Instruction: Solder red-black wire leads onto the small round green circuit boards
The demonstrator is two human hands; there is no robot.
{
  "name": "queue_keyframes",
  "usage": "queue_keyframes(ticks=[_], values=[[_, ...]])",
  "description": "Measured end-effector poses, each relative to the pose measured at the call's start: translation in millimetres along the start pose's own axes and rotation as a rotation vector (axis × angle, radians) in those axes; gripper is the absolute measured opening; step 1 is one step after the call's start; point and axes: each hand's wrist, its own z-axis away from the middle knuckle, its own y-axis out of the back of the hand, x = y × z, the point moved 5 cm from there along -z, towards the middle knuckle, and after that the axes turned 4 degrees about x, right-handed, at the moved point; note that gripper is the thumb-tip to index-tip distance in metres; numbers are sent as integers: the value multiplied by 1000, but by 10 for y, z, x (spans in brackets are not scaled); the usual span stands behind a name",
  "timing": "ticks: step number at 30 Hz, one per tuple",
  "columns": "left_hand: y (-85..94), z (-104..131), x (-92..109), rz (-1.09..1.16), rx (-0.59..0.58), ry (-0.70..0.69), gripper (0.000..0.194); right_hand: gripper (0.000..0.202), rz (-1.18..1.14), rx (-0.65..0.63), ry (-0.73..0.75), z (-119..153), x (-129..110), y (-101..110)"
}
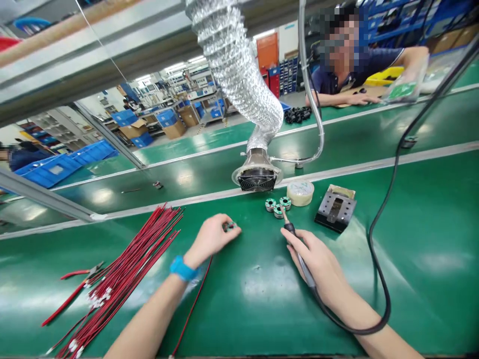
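Observation:
My left hand, with a blue band at the wrist, is closed around a small roundish piece, mostly hidden by the fingers. A thin red wire runs from beneath this hand toward the near edge. In my right hand is a soldering iron with a grey handle and black cable, its tip pointing up and left at three small solder spools. To the left lies a bundle of red wires with white connectors, beside red-handled pliers.
A tape roll and a black metal stand sit behind my right hand. A fan hangs from a silver duct. Across the bench, a person leans over the far table near a yellow tray.

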Motion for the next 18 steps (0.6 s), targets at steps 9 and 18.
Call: queue_keyframes(ticks=[9, 18], values=[[209, -2028, -781, -129, 266, 240, 38, 36, 122, 249, -37, -134, 188, 162], [-116, -2574, -606, -156, 347, 166, 22, 45, 53, 284, 12, -23, 271, 213]])
